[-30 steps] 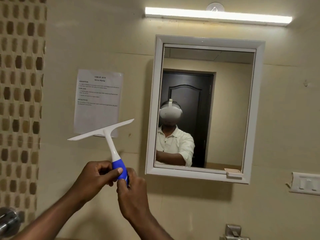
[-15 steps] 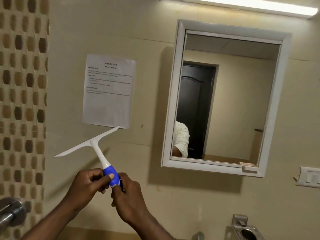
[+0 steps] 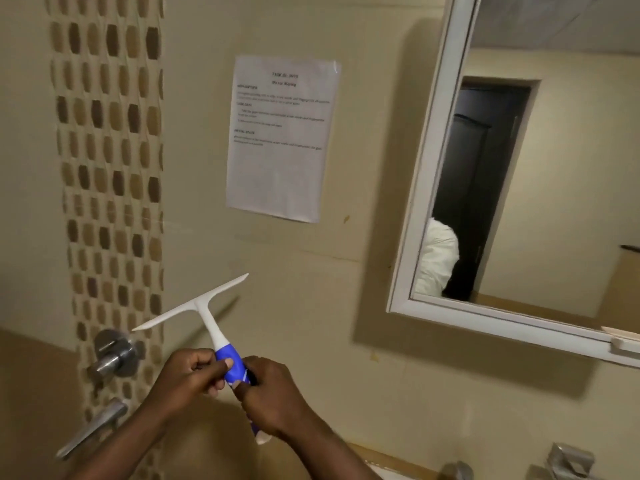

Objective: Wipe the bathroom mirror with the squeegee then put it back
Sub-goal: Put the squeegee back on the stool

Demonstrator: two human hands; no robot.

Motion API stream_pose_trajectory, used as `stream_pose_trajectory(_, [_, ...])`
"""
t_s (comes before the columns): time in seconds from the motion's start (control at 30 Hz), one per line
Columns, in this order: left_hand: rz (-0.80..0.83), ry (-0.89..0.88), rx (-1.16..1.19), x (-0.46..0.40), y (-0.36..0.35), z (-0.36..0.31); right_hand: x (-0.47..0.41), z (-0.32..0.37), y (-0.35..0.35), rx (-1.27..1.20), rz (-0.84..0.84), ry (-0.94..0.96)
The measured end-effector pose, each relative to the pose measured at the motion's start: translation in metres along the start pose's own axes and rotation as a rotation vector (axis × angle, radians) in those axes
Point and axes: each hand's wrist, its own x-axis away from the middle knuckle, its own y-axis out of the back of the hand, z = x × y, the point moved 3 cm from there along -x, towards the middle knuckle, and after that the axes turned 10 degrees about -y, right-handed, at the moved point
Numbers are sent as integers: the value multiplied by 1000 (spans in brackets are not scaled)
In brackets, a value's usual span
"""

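The squeegee (image 3: 204,315) has a white blade and neck and a blue handle. It stands upright in front of the beige wall, well left of and below the mirror (image 3: 540,188), which has a white frame. My left hand (image 3: 188,377) grips the upper part of the blue handle with thumb on top. My right hand (image 3: 268,393) is wrapped around the lower part of the handle; its white end pokes out beneath the wrist. The blade tilts up to the right and is apart from the mirror.
A printed paper sheet (image 3: 282,136) is taped to the wall left of the mirror. A mosaic tile strip (image 3: 110,168) runs down the left. Metal taps (image 3: 112,353) and a lever (image 3: 91,429) project at lower left. Metal fixtures (image 3: 568,460) sit at bottom right.
The view has swung left and down, so the mirror has shifted to the right edge and the taps have come into view. Both hands keep hold of the squeegee handle.
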Motion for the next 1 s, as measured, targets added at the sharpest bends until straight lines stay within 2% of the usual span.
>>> stream_pose_trajectory(0.33, [-127,247,-47,50,7,51,-18,-41,-59,152,293,3])
stream_pose_trajectory(0.53, [-9,487,-79,93,18,96,-15,-71,-116,168,412,-4])
stream_pose_trajectory(0.6, [-10,512,-78,106,24,102,-14,-81,-135,162,453,-69])
stream_pose_trajectory(0.77, [111,628,-57,131,32,125,-6,-99,-173,63,549,-190])
stream_pose_trajectory(1.0, [216,679,-95,161,44,174,-1,-125,-222,-47,599,-358])
